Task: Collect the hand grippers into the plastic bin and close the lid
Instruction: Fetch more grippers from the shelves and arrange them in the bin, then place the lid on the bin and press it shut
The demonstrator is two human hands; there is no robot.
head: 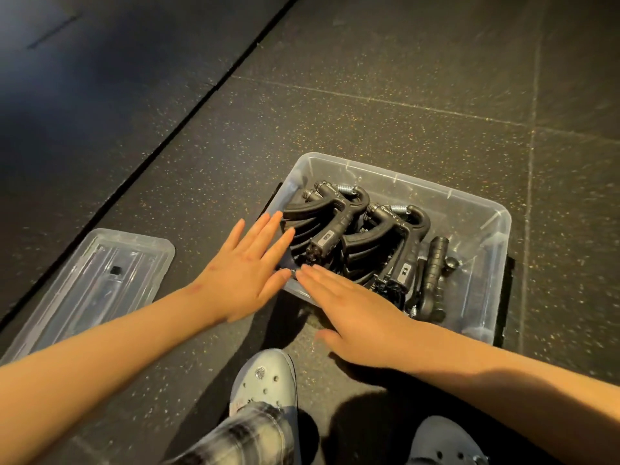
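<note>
Speckled rubber floor (369,78). Clear plastic bin (486,297) open, 4 o'clock of frame centre. Lid (90,283) flat on floor, 8 o'clock of bin, apart. Hand grippers (335,229) piled inside bin. Left hand (241,273), right hand (355,317): fingers straight, gripping nothing, at bin's 8 o'clock corner. Risk: pile may stand proud of rim, so lid may not seat.

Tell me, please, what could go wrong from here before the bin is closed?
1. The hand grippers stand stacked on edge, and the flat left hand and right hand seem to steady them; the stack may slump once released.
2. Their spring ends sit high near the rim of the plastic bin, so the lid, lying apart on the floor to the left, might not seat.
</note>
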